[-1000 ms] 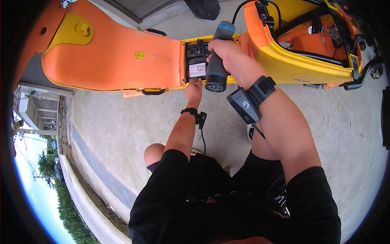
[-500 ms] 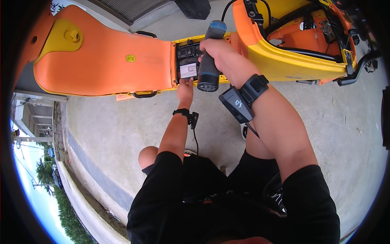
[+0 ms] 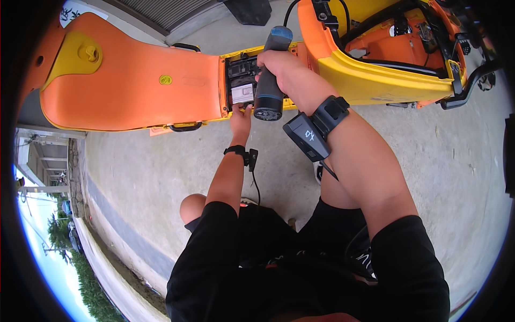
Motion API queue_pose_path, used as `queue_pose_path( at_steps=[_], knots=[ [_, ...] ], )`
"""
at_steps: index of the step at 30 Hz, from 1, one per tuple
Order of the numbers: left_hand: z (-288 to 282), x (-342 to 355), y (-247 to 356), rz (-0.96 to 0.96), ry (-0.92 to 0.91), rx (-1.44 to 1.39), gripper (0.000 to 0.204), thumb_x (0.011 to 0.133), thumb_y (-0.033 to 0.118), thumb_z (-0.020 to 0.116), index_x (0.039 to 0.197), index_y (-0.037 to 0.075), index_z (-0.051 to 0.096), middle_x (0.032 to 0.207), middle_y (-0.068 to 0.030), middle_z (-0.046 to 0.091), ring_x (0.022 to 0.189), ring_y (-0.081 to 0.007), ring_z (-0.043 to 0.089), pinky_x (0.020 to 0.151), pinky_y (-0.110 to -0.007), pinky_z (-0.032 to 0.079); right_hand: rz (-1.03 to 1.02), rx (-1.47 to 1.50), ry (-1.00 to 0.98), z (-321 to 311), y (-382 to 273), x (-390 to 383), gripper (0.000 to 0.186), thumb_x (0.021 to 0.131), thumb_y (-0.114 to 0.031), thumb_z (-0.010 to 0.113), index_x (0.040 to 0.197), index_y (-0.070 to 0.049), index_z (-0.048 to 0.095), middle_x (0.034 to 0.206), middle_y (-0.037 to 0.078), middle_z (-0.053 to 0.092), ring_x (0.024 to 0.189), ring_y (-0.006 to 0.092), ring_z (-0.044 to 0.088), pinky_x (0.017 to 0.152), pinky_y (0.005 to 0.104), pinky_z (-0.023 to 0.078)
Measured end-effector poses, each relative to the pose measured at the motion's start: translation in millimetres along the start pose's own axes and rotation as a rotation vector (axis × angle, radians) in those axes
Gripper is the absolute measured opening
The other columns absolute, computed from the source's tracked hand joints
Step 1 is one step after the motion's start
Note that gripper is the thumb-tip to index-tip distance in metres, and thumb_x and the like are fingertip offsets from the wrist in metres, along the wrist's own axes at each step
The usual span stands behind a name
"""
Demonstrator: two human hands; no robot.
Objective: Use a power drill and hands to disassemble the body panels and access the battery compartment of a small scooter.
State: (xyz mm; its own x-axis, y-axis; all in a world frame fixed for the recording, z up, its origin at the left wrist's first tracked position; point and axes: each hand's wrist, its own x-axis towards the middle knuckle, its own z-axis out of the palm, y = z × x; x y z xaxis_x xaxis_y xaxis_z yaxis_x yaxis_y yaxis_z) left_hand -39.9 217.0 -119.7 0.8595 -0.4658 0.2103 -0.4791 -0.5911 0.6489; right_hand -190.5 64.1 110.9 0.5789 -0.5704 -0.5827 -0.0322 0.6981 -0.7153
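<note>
Orange-and-yellow scooter [image 3: 381,75] with an open bay [image 3: 228,86]; at the bay's right end a cordless power tool [image 3: 269,94] runs crosswise, wrapped in my right hand [image 3: 276,63]. My left hand [image 3: 241,119], nearer the bay's silver box [image 3: 242,94], curls at the near edge, its hold hidden.

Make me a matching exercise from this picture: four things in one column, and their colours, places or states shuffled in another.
Column one:
1. Right hand
2. Left hand
3. Long seat
4. Silver rectangular part

Column two:
A. Mostly orange
B. Inside the open bay
C. Wrapped around a dark handheld tool
D. Fingers at the bay's near edge

Right pairs: 1-C, 2-D, 3-A, 4-B.
</note>
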Motion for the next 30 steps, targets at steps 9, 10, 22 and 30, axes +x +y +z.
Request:
queue_pose_path(
  at_steps=[9, 10, 22, 30],
  knots=[
    [-4.1, 4.7, 3.7, -0.009, -0.062, 0.212, 0.033, 0.083, 0.037, 0.061, 0.096, 0.007, 0.059, 0.08, -0.0149, 0.066, 0.08, -0.0343, 0.063, 0.068, -0.043, 0.048, 0.025, 0.03, 0.018, 1.1, -0.5, -2.7, 0.025, 0.077, -0.005, 0.057, 0.1, 0.0, 0.048, 0.081, 0.011, 0.054, 0.063, 0.0235, 0.059, 0.055, 0.0415, 0.054],
    [-2.1, 2.7, 4.2, -0.025, -0.025, 0.162, 0.032, 0.083, 0.037, 0.061, 0.094, 0.007, 0.06, 0.08, -0.0144, 0.066, 0.08, -0.0339, 0.063, 0.068, -0.042, 0.048, 0.026, 0.032, 0.011, 1.4, -0.2, -3.3, 0.025, 0.077, -0.005, 0.057, 0.1, 0.0, 0.048, 0.081, 0.011, 0.054, 0.063, 0.0235, 0.059, 0.055, 0.0415, 0.054],
    [5.9, 5.0, -6.4, 0.016, 0.019, 0.073, 0.035, 0.081, 0.038, 0.063, 0.095, 0.005, 0.059, 0.077, -0.0149, 0.064, 0.072, -0.033, 0.063, 0.064, -0.041, 0.048, 0.014, -0.005, 0.005, 3.3, 0.7, -1.7, 0.025, 0.077, -0.006, 0.057, 0.1, 0.0, 0.049, 0.082, 0.012, 0.054, 0.063, 0.0231, 0.059, 0.055, 0.0403, 0.054],
    [-2.4, 1.4, -2.8, 0.091, -0.009, -0.067, 0.037, 0.081, 0.039, 0.063, 0.091, 0.004, 0.058, 0.077, -0.0136, 0.065, 0.074, -0.0328, 0.063, 0.065, -0.042, 0.048, 0.017, -0.02, 0.02, 6.4, 2.8, 2.7, 0.024, 0.077, -0.005, 0.057, 0.099, 0.0, 0.05, 0.081, 0.012, 0.054, 0.062, 0.0234, 0.06, 0.055, 0.0398, 0.054]
  ],
)
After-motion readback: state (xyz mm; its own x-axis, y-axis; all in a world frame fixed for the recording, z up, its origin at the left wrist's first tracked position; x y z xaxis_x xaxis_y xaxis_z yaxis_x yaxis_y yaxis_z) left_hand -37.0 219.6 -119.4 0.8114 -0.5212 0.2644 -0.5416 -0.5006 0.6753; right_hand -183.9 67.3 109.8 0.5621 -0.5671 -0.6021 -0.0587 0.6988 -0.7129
